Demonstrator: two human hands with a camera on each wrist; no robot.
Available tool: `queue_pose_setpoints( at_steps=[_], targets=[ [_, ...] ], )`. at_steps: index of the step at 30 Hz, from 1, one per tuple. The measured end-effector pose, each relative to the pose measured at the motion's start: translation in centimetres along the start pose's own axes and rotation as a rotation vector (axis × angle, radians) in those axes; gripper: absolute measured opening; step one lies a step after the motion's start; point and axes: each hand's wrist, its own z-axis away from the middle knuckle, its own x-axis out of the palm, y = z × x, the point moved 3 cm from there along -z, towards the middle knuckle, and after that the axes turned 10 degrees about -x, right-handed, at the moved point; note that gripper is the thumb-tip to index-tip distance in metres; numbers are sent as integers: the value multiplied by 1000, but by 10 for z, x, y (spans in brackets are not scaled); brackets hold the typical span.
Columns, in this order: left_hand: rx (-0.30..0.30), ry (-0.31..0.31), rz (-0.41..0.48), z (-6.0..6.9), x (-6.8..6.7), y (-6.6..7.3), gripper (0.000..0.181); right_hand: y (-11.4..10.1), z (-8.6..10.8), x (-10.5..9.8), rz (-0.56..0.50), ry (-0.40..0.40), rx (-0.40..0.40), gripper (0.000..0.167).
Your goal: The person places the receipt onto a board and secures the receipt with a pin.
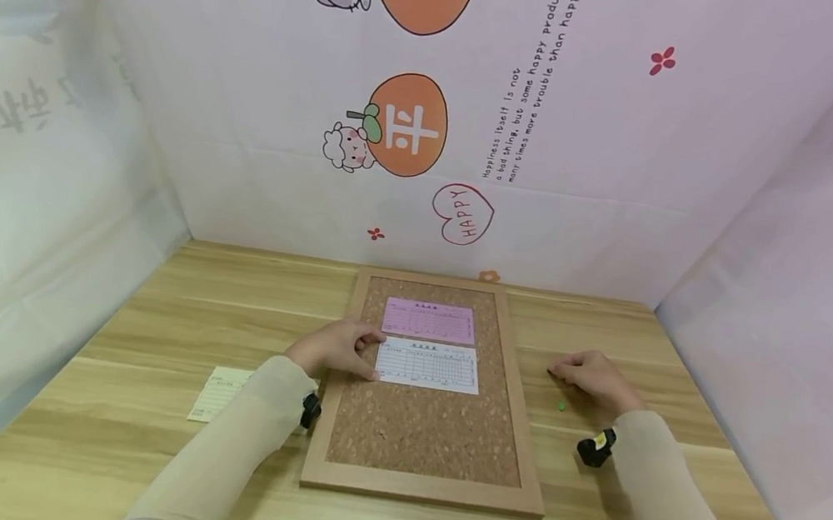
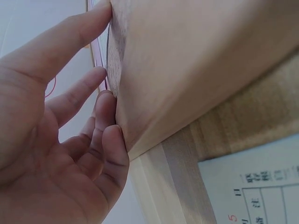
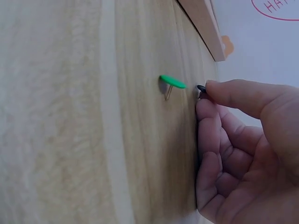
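A framed cork board (image 1: 425, 437) lies on the table with a pink slip (image 1: 429, 321) near its far end and a white slip (image 1: 427, 366) just below that. The left hand (image 1: 336, 347) touches the white slip's left edge with thumb and fingertips; in the left wrist view this hand (image 2: 60, 126) rests against the board's frame (image 2: 187, 60). Right of the board, the right hand (image 1: 596, 378) is at the table surface. The right wrist view shows that hand (image 3: 247, 140) pinching a dark thumbtack (image 3: 201, 88) between thumb and index finger, beside a green thumbtack (image 3: 172, 81).
A pale yellow slip (image 1: 218, 394) lies on the table (image 1: 107, 423) left of the board, partly under the left forearm. The green tack (image 1: 561, 406) sits right of the board. Printed white cloth (image 1: 265, 111) hangs behind and at both sides.
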Motion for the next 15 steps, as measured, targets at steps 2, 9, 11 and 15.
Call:
queue_pose_setpoints(
  at_steps=[2,9,11,15],
  targets=[
    [1,1,-1,0,0,0,62,0,-1,-1,14,0,-8,27],
    [12,-3,-7,1,-1,1,62,1,-5,-6,-19,-21,3,30],
    [13,0,-10,1,-1,0,63,1,-6,-7,-4,-34,12,32],
    [18,9,-13,0,-1,0,63,0,-5,-9,56,-44,34,36]
  ],
)
